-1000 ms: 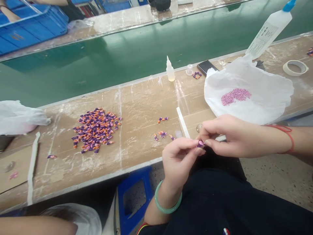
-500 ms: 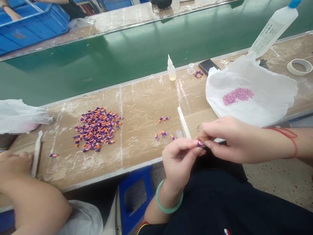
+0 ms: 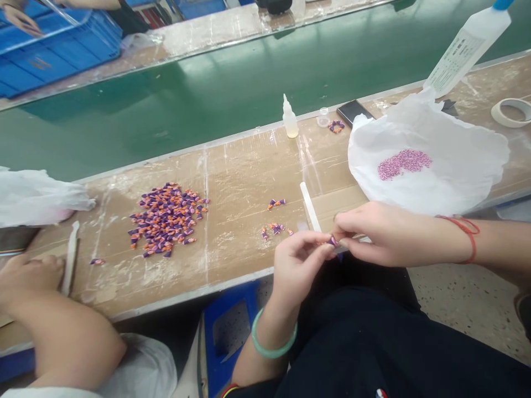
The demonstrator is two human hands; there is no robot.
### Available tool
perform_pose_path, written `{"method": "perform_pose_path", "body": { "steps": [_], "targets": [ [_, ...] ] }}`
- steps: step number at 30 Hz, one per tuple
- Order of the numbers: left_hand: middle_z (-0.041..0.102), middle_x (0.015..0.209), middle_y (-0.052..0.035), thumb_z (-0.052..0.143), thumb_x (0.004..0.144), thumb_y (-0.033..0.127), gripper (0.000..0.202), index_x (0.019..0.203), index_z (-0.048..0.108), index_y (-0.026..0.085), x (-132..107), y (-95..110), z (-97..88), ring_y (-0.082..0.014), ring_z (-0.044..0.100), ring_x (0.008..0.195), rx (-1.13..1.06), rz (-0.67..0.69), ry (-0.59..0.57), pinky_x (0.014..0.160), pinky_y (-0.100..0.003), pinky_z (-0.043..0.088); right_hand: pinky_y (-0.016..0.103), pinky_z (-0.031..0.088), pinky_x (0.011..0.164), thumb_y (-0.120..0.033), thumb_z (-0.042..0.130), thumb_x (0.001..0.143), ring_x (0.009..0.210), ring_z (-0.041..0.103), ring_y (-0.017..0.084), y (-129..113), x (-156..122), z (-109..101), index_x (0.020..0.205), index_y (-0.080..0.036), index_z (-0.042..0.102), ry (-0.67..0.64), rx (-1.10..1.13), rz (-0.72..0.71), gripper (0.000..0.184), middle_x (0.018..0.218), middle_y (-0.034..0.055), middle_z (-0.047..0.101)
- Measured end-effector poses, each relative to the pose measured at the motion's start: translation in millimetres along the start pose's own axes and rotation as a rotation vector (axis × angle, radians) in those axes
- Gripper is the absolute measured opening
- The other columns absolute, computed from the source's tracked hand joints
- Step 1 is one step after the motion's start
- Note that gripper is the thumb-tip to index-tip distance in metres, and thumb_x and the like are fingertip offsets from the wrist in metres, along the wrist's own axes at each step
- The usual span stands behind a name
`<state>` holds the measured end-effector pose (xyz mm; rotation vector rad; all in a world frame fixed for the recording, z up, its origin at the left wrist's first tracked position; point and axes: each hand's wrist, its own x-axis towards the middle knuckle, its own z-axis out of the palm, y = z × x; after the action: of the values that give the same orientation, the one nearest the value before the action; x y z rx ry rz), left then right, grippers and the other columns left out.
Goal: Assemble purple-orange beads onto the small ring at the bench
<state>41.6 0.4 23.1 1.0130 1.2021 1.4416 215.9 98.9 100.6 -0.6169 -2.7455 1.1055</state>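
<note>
A small purple piece with a pink patch (image 3: pixel 332 240) is pinched between the thumb and forefinger of my left hand (image 3: pixel 295 265), over the table's front edge. From the right, my right hand (image 3: pixel 385 235) meets it with thumb and fingertips pressed together; whatever lies between those fingertips is too small to make out. Just behind my hands lies a flat white stick (image 3: pixel 310 207). Left of it are several loose purple-and-orange pieces (image 3: pixel 277 228). Farther left is a large pile of similar pieces (image 3: pixel 168 218).
Tiny pink bits (image 3: pixel 404 163) lie on white sheeting (image 3: pixel 460 160) at right. Behind stand a small dropper bottle (image 3: pixel 290 119) and a tilted large bottle (image 3: pixel 462 52), near a phone (image 3: pixel 354 112) and tape roll (image 3: pixel 511 113). A co-worker's arm (image 3: pixel 62 331) rests at left.
Both my hands have shifted slightly left and up with the purple piece between them. The co-worker's arm at left has moved a little to the right.
</note>
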Motion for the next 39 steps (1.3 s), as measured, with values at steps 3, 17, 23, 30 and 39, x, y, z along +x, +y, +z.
{"method": "perform_pose_path", "body": {
  "steps": [3, 17, 23, 30, 39],
  "targets": [
    [0.074, 0.071, -0.0057, 0.076, 0.079, 0.025, 0.012, 0.083, 0.073, 0.015, 13.2, 1.6, -34.9, -0.0162, 0.070, 0.062, 0.283, -0.159, 0.023, 0.055, -0.023, 0.057, 0.028, 0.049, 0.066, -0.027, 0.050, 0.093, 0.078, 0.068, 0.018, 17.5, -7.6, -3.9, 0.101, -0.016, 0.063, 0.062, -0.051, 0.080, 0.018, 0.091, 0.0064, 0.073],
    [0.067, 0.085, -0.0064, 0.062, 0.080, 0.018, 0.005, 0.076, 0.065, 0.017, 92.1, -13.6, -95.4, -0.0205, 0.063, 0.082, 1.198, 0.022, -0.013, 0.078, -0.033, 0.050, 0.041, 0.050, 0.072, -0.043, 0.055, 0.095, 0.093, 0.069, 0.028, 78.0, -76.0, -27.9, 0.096, -0.027, 0.071, 0.464, -0.016, 0.434, 0.023, 0.104, 0.0069, 0.074],
    [0.069, 0.077, -0.0043, 0.064, 0.078, 0.028, 0.010, 0.080, 0.066, 0.018, 84.4, -6.2, -90.4, -0.0204, 0.066, 0.073, 0.974, -0.022, 0.161, 0.070, -0.033, 0.053, 0.041, 0.051, 0.083, -0.035, 0.054, 0.091, 0.094, 0.067, 0.026, 98.6, -89.4, -29.4, 0.091, -0.021, 0.068, 0.665, -0.002, 0.586, 0.020, 0.098, 0.0083, 0.074],
    [0.068, 0.073, -0.0006, 0.077, 0.068, 0.024, 0.013, 0.070, 0.065, 0.019, 57.5, 12.8, -65.1, -0.0122, 0.059, 0.054, 0.444, 0.017, 0.205, 0.049, -0.023, 0.050, 0.038, 0.049, 0.076, -0.023, 0.053, 0.084, 0.083, 0.062, 0.022, 147.7, -82.9, -25.1, 0.079, -0.019, 0.062, 0.563, -0.243, 0.497, 0.012, 0.087, 0.0083, 0.069],
    [0.060, 0.061, 0.0020, 0.079, 0.068, 0.027, 0.032, 0.059, 0.050, 0.016, 39.5, 4.8, -9.7, -0.0063, 0.051, 0.041, -0.157, -0.146, -0.023, 0.040, -0.018, 0.041, 0.043, 0.042, 0.087, -0.021, 0.057, 0.080, 0.085, 0.056, 0.025, 162.1, -57.5, -14.9, 0.069, -0.019, 0.058, 0.520, -0.349, 0.453, 0.011, 0.081, 0.0097, 0.066]
  ]
}}
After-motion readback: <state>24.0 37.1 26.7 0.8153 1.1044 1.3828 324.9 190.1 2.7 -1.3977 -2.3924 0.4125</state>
